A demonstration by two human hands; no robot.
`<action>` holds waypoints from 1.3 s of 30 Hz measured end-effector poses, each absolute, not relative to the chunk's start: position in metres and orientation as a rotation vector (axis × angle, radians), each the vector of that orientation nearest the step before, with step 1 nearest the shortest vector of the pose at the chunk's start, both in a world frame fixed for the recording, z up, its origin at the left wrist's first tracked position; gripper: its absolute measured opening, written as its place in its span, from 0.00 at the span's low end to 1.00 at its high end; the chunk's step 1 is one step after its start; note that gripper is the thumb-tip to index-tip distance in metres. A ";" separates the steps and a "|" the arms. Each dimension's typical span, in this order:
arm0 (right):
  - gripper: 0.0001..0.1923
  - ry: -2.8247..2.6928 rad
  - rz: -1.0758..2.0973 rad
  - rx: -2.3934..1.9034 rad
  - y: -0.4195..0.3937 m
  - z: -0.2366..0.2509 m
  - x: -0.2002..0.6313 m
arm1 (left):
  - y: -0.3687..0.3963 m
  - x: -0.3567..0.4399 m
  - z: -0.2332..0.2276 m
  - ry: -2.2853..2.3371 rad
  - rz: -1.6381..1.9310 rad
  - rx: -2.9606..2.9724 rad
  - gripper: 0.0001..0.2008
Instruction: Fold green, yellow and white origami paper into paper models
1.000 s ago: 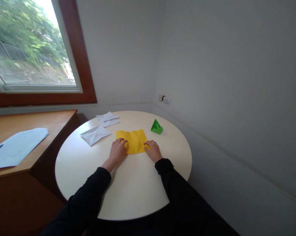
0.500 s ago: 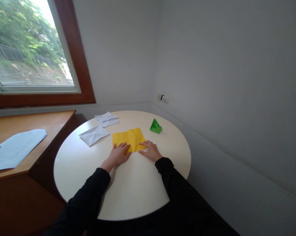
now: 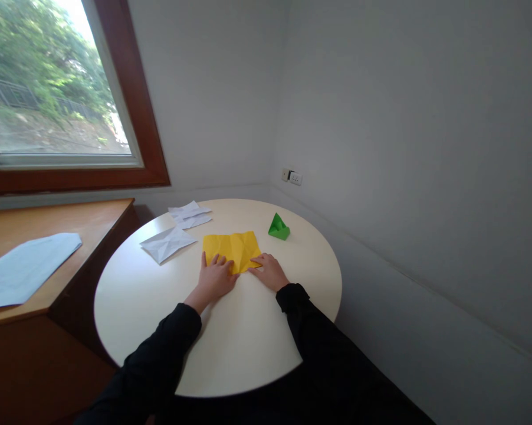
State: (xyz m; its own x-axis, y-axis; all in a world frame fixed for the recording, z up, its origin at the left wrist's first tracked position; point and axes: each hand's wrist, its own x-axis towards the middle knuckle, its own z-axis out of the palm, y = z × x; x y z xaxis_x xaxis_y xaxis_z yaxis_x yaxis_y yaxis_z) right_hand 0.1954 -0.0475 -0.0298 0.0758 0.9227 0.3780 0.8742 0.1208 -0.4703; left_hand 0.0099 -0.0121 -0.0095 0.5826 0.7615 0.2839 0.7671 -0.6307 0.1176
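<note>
Creased yellow paper (image 3: 232, 248), left hand (image 3: 217, 277) flat on it; right hand (image 3: 270, 273) flat, fingers spread

We're seeing creased matt yellow paper (image 3: 232, 248) on a smooth, semi-gloss cream table (image 3: 230, 348); white sheets (image 3: 166, 243) are looking crumpled, desk (image 3: 49, 227) being varnished wood.

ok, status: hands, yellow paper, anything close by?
Left hand and right hand flat on yellow paper's near edge. Paper creased, lying flat. White sheet left, green folded shape right, both apart.
</note>
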 end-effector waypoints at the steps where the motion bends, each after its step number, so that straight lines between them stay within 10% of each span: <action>1: 0.13 -1.790 0.099 -1.737 -0.047 -0.029 0.195 | -0.013 0.011 -0.010 -1.348 -0.483 -2.756 0.15; 39: 0.03 -1.660 0.188 -1.360 -0.049 -0.028 0.193 | 0.001 0.012 -0.018 -1.217 -0.771 -3.130 0.19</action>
State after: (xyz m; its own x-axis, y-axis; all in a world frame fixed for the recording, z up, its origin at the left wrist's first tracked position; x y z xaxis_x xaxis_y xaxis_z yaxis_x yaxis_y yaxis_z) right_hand 0.1931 -0.0495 -0.0275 0.0669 0.8272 0.5579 0.6818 0.3703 -0.6309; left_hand 0.0124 0.0008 -0.0178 0.6583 0.6941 0.2913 0.5600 -0.7101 0.4268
